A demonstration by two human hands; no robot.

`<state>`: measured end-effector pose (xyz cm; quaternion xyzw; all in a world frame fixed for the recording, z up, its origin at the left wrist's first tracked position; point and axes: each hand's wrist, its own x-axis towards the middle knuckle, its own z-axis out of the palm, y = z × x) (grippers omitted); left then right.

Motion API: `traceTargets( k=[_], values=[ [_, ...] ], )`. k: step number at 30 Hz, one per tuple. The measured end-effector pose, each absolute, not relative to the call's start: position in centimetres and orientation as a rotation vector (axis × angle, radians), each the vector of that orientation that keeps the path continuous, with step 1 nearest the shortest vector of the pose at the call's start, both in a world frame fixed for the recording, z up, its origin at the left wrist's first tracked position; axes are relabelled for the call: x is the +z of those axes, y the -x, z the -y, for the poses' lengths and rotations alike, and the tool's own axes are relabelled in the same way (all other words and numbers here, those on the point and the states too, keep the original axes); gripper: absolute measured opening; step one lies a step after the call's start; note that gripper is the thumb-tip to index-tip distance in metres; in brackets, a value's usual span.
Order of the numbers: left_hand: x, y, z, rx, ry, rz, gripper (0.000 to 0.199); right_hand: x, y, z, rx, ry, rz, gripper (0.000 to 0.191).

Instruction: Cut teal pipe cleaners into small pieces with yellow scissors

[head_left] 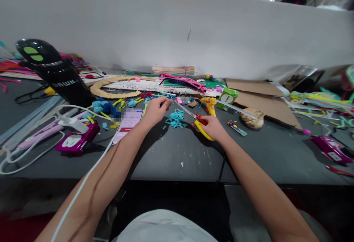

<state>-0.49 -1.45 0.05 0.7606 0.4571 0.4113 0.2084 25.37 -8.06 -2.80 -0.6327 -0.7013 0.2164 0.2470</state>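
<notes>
My right hand [211, 127] grips scissors [202, 129] with yellow and red handles, and their blades point up and left above a pile of small turquoise strips [175, 118]. Close to the blade tips, my left hand [158, 110] is closed in a pinch. Whatever its fingers hold is too small to make out. The turquoise pile lies on the dark table between both hands. Just beyond my right hand is a yellow glue gun [209, 104]. Under my left forearm rests a phone [132, 118] with a timer on its screen.
A black DRWN bottle [59, 78] stands at left, near a purple device [77, 139] and white cable. Behind are a tan ring [103, 89], pink pipe cleaners [190, 82] and a green packet [228, 96]. Cardboard [262, 104] and a pale lump [251, 118] lie right.
</notes>
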Motion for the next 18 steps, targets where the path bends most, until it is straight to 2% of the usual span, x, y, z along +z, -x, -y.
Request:
traceTargets(
  k=[5, 18],
  values=[
    [-0.01, 0.51, 1.42, 1.149, -2.113, -1.270, 0.038, -2.87, -25.36, 8.11, 0.680, 1.713, 1.889, 0.042],
    [0.07, 0.48, 1.50, 1.147, -2.105, -1.272, 0.038, -2.62, -25.25, 8.18, 0.602, 1.749, 1.941, 0.045]
  ],
)
